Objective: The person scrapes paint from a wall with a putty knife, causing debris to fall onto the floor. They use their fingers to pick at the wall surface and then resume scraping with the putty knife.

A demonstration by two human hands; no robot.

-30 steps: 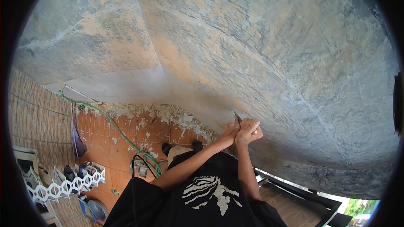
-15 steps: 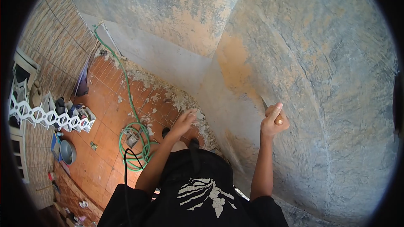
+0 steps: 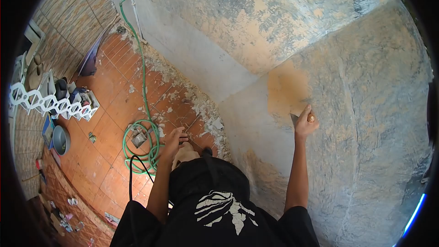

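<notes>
My right hand (image 3: pixel 307 122) is wrapped round the wooden handle of a scraper (image 3: pixel 294 119). Its metal blade lies at the wall (image 3: pixel 366 87), by the lower edge of a bare tan patch (image 3: pixel 287 89). Grey, peeling paint covers much of the wall around it. My left hand (image 3: pixel 173 141) hangs over the floor in front of my body, fingers loosely apart and nothing in it.
Paint flakes (image 3: pixel 212 123) litter the orange tiled floor (image 3: pixel 103 151) along the wall's foot. A green hose (image 3: pixel 145 82) runs down to a coil, a grey metal box (image 3: pixel 138 136) within it. Leftward are a white shoe rack (image 3: pixel 55 112) and a grey basin (image 3: pixel 61 140).
The view has turned, so the wall corner sits further right. My right hand and the scraper stay near the tan patch. My left hand has drawn left and closer to my body.
</notes>
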